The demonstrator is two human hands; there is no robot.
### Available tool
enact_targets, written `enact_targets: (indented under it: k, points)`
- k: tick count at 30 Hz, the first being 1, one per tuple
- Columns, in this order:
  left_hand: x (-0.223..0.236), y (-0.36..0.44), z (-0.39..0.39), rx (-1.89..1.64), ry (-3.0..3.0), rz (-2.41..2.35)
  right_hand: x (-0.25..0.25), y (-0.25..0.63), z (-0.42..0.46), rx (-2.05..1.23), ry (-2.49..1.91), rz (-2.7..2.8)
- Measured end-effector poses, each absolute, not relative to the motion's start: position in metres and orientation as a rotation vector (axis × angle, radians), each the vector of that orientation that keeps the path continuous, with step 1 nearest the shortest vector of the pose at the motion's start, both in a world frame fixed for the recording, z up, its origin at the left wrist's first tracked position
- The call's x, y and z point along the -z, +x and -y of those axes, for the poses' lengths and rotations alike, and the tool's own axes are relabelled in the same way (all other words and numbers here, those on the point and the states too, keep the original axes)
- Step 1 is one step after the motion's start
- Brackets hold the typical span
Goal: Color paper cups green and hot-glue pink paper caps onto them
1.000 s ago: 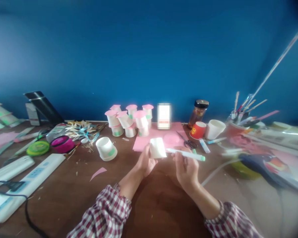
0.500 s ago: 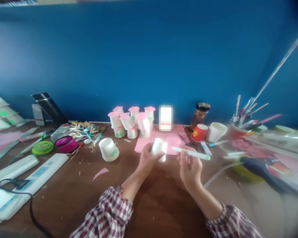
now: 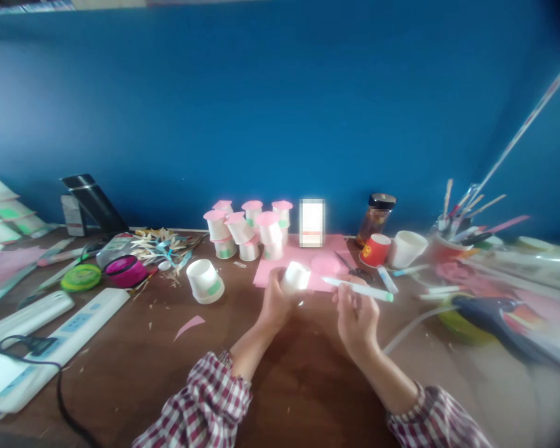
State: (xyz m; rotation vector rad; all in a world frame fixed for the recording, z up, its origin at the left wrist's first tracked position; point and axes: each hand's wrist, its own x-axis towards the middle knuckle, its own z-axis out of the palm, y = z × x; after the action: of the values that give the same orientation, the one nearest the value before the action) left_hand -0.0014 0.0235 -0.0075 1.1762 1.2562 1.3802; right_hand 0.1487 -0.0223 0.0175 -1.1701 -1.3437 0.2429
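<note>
My left hand (image 3: 276,302) is closed around a small white paper cup (image 3: 295,275), held over the front of a pink paper sheet (image 3: 273,274). In my right hand (image 3: 358,314) a white marker with a green end (image 3: 366,289) is gripped, its tip pointing left toward the cup, apart from it. Another white cup with a green patch (image 3: 205,283) stands upside down on the table to the left. Behind my hands are several white cups topped with pink paper (image 3: 269,233), some stacked.
Scissors (image 3: 350,264) lie on the pink sheet. A red cup (image 3: 376,250), a white cup (image 3: 407,249) and a dark-lidded jar (image 3: 377,218) stand right of it. At left are a power strip (image 3: 88,323) and wooden scraps (image 3: 163,249). A glue gun (image 3: 499,317) lies at right.
The white cup in my left hand has turned and tilted, with my left thumb moving lower. My right hand with the marker has stayed almost still.
</note>
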Motion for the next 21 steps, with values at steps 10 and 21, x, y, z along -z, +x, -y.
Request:
enact_targets:
  k: [10, 21]
  points:
    - [0.0019, 0.0024, -0.0213, -1.259, 0.99, -0.779, -0.0137, 0.1491, 0.0232, -0.237, -1.183, 1.401]
    - [0.0057, 0.0041, -0.0171, -1.148, 0.871, -0.683, -0.0123, 0.1466, 0.027, -0.205, -1.186, 1.543]
